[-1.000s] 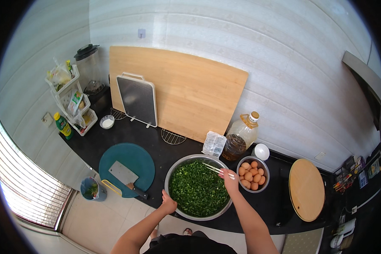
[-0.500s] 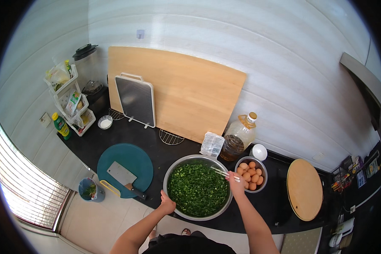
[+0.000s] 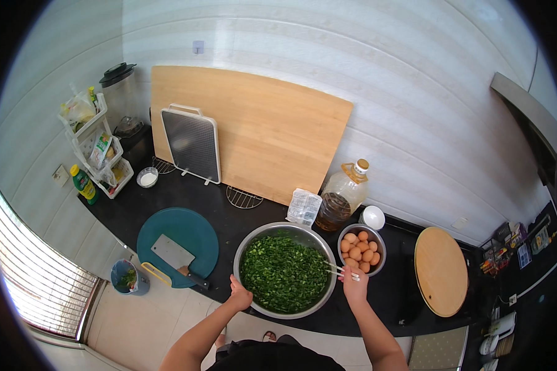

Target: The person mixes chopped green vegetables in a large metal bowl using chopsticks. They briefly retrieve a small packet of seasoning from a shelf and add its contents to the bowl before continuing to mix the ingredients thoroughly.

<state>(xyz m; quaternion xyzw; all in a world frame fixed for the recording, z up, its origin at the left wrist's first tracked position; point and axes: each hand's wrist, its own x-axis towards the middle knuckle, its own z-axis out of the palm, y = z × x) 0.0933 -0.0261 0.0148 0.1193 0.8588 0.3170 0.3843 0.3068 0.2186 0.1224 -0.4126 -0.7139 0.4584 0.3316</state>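
Note:
A wide steel bowl [image 3: 291, 315] full of chopped green leaves [image 3: 283, 273] stands at the counter's front edge. My left hand [image 3: 241, 294] grips its near left rim, thumb upward along the outer side. In my right hand [image 3: 354, 287] are pale chopsticks [image 3: 334, 268], held at the bowl's right rim. Their tips reach in over the edge of the greens. Just beyond that hand, a smaller metal bowl [image 3: 382, 250] holds several brown eggs [image 3: 355, 252]. A cleaver [image 3: 173, 252] lies on the round teal cutting board [image 3: 205, 238] at the left.
Behind the big bowl stand a large oil bottle [image 3: 346, 193], a crumpled clear packet [image 3: 304, 206] and white bowls [image 3: 372, 217]. A big wooden board [image 3: 278, 136] leans on the wall. A round wooden lid [image 3: 440, 272] lies at right; a bin [image 3: 130, 278] stands below at left.
My right hand has moved right and nearer, drawing the chopstick tips from farther in the greens to the bowl's right edge. My left hand stays at the rim. The whole view has shifted slightly.

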